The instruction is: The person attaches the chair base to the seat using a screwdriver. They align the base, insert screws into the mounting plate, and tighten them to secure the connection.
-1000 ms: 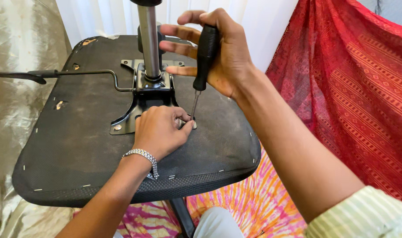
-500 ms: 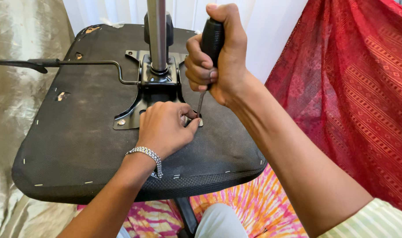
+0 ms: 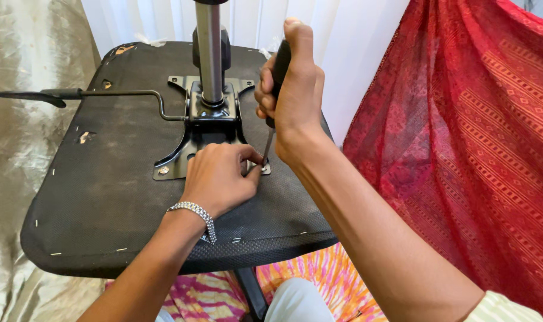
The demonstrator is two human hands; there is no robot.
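Note:
An upturned office chair seat (image 3: 110,197) lies before me, black underside up. A black metal mounting plate (image 3: 182,158) with a chrome gas cylinder (image 3: 209,53) is fixed at its middle. My right hand (image 3: 292,95) is shut around the black handle of a screwdriver (image 3: 268,143) held upright, its tip set on a screw at the plate's near right corner. My left hand (image 3: 221,176), with a silver bracelet at the wrist, rests on the plate and pinches at the screwdriver tip.
A black adjustment lever (image 3: 75,94) sticks out to the left of the plate. Red patterned cloth (image 3: 462,149) hangs at the right, shiny beige fabric (image 3: 21,53) at the left, a white curtain (image 3: 355,36) behind. Pink and orange cloth (image 3: 319,280) lies below the seat.
My right hand went from loosely fingering the handle to a full fist over it, and the screwdriver stands more upright. The left hand stays at the screw.

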